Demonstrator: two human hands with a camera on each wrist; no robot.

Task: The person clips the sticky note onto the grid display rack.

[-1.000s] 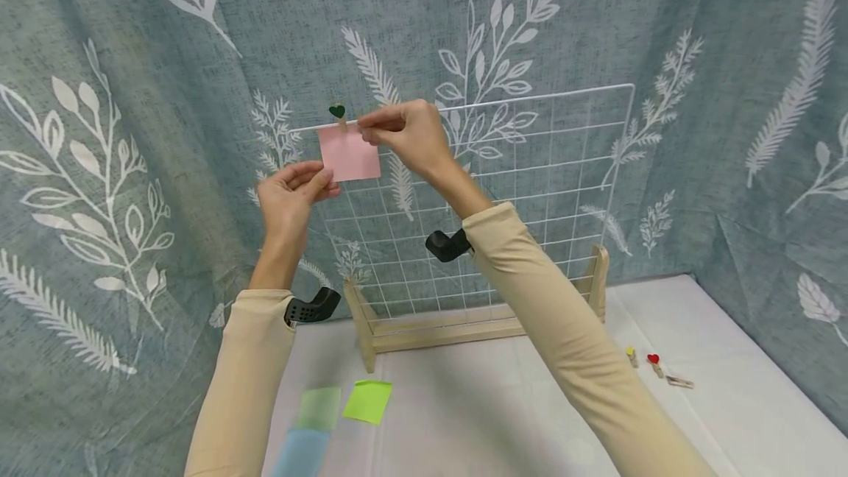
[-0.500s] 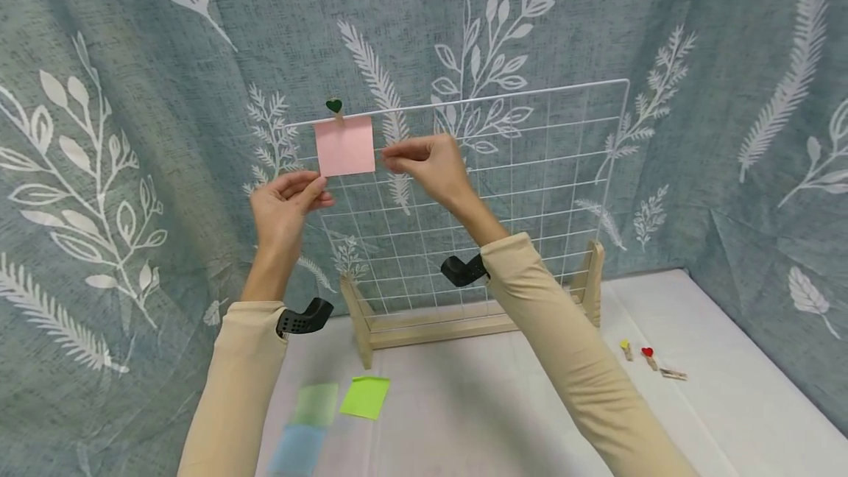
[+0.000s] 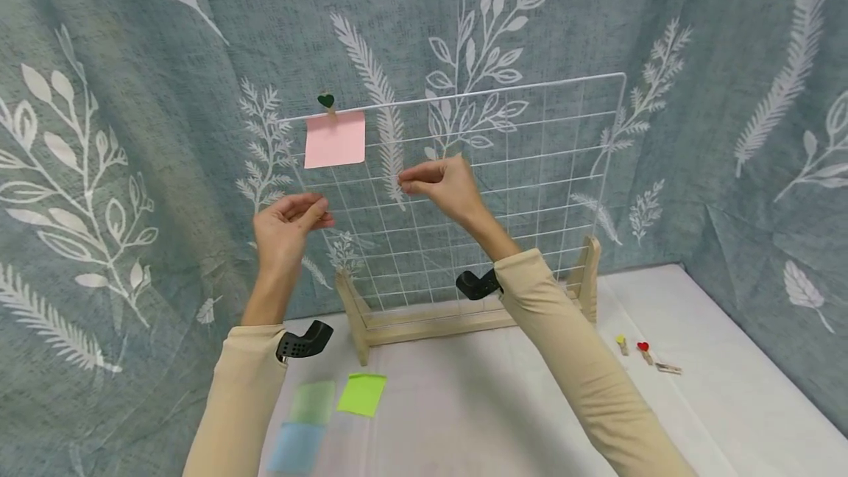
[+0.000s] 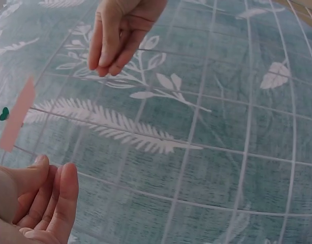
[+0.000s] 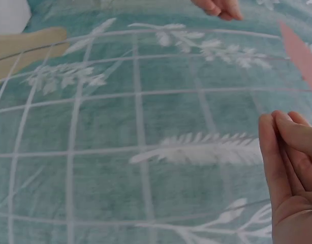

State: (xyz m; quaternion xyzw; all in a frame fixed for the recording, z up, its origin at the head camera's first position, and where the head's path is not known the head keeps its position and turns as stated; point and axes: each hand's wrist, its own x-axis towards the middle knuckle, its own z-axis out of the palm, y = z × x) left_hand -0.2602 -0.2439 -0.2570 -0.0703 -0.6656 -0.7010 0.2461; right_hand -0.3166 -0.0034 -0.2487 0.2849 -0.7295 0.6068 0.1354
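Note:
A pink sticky note (image 3: 335, 142) hangs from the top bar of a white wire grid (image 3: 563, 82), near its left end. The clothespin with a dark green heart (image 3: 326, 101) clips it there. Below the note's lower left corner is my left hand (image 3: 286, 230), apart from it, fingers loosely bent around nothing. My right hand (image 3: 450, 190) hovers before the grid, right of the note and lower, thumb and fingertips close together with nothing visible between them. The left wrist view shows the note (image 4: 18, 119) almost edge-on, beyond the left fingertips.
A wooden base (image 3: 430, 327) supports the grid on a white table (image 3: 450, 418). Lime (image 3: 361, 394), pale green (image 3: 313, 402) and blue (image 3: 297, 447) notes lie front left. At right lie a yellow-topped clothespin (image 3: 622, 344), a red-heart clothespin (image 3: 645, 352) and a plain-looking one (image 3: 668, 369).
My right hand has left the note's upper right and moved down and right. My left hand has let go of the note's lower left edge and dropped lower. The note stays clipped.

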